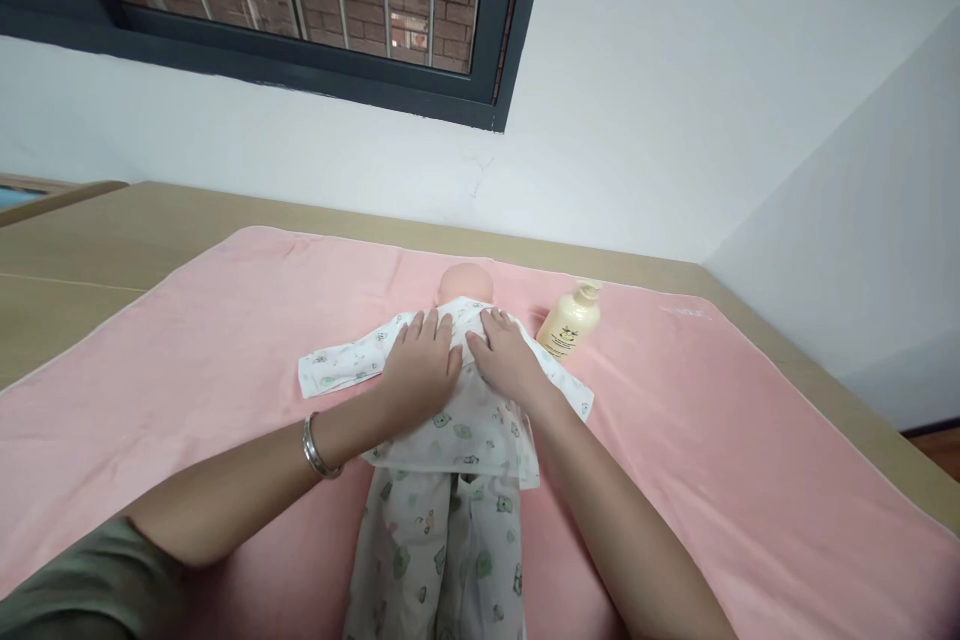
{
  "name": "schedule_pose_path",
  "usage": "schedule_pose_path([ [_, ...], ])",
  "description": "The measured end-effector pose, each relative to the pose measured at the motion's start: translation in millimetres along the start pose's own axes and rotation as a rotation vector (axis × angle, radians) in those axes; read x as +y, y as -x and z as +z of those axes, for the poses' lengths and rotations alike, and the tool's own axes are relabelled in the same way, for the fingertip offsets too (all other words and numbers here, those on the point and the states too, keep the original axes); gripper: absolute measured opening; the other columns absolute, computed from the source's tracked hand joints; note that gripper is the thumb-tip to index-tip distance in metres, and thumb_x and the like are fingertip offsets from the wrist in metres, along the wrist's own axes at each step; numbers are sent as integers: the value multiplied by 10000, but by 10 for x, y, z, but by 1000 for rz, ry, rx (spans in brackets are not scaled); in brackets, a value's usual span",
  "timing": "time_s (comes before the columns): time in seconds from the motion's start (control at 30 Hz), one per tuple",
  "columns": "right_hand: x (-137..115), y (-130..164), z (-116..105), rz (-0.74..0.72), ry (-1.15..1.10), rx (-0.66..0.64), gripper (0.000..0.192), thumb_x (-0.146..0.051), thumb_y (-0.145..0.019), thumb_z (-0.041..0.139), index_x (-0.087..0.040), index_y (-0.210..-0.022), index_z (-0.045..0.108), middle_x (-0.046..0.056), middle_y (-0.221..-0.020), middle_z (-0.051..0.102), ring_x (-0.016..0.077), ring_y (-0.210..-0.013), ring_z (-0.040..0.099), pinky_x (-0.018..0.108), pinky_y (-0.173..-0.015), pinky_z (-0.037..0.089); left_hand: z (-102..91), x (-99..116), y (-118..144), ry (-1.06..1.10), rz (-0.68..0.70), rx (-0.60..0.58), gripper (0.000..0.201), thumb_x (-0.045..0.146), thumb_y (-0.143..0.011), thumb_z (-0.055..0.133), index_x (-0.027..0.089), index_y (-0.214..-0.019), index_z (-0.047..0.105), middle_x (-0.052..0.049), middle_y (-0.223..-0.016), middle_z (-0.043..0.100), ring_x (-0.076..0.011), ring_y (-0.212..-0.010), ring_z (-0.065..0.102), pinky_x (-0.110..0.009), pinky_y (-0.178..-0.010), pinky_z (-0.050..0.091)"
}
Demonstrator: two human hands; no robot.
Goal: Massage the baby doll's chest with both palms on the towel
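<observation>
Doll (466, 282) looks fully dressed, top (450, 420) and pants (439, 560) both on; our left hand (420, 365) and right hand (510, 355) lie flat and open on its chest, gripping nothing, lotion bottle (568, 322) untouched

A cream pump bottle (568, 324) lies on the pink towel (712, 420), right of centre. Far left, a dark-framed barred window (300, 10) shows brick.
</observation>
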State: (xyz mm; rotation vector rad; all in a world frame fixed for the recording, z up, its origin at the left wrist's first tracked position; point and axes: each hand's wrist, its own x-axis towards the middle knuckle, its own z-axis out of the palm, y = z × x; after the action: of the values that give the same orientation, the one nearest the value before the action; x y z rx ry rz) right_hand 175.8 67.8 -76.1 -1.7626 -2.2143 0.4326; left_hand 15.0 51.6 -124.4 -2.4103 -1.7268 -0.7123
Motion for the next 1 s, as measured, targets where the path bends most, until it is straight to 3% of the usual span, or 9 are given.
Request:
schedule_pose_path([
  [0.13,64,-59,20,3,-6,-8,649,-425,-1071,387,-38,-1590,352,208,-1662,285,321,-1571,217,462,-1276,214,-40,27,-3,-31,-36,-42,559,323,-1027,335,11,-1466,484,-265,-1518,523,-396,-1461,439,-567,-1167,390],
  [0.27,-130,84,75,28,115,37,601,-349,-1083,335,-10,-1577,369,234,-1619,361,374,-1537,277,525,-1264,213,6,-120,-166,36,-79,-94,558,370,-1035,330,19,-1425,520,-253,-1481,561,-375,-1434,475,-549,-1173,388],
  [0.43,-322,247,92,-24,186,46,553,-280,-1075,333,1,-1541,428,245,-1565,440,336,-1505,356,465,-1253,272,90,-203,-218,74,-58,-9,530,361,-1021,340,48,-1397,544,-248,-1425,599,-372,-1372,515,-566,-1143,415],
  [0.6,-170,138,103,-31,110,78,532,-282,-1075,316,-57,-1533,466,179,-1581,451,305,-1503,367,436,-1241,305,107,-178,-177,65,-47,15,537,370,-1015,347,34,-1381,552,-254,-1410,601,-377,-1355,518,-548,-1145,413],
  [0.83,-62,37,224,-61,97,150,578,-313,-1057,345,-48,-1567,416,188,-1605,411,334,-1527,306,478,-1266,239,110,-172,-191,45,-48,15,537,365,-1019,342,22,-1369,561,-256,-1397,604,-377,-1336,530,-547,-1137,419],
  [1.0,-1,1,145,-67,45,100,605,-336,-1043,377,-59,-1581,391,183,-1631,370,331,-1547,268,493,-1275,205,54,-129,-147,15,-30,20,524,350,-1026,332,28,-1376,552,-260,-1387,606,-384,-1340,525,-545,-1118,427],
])
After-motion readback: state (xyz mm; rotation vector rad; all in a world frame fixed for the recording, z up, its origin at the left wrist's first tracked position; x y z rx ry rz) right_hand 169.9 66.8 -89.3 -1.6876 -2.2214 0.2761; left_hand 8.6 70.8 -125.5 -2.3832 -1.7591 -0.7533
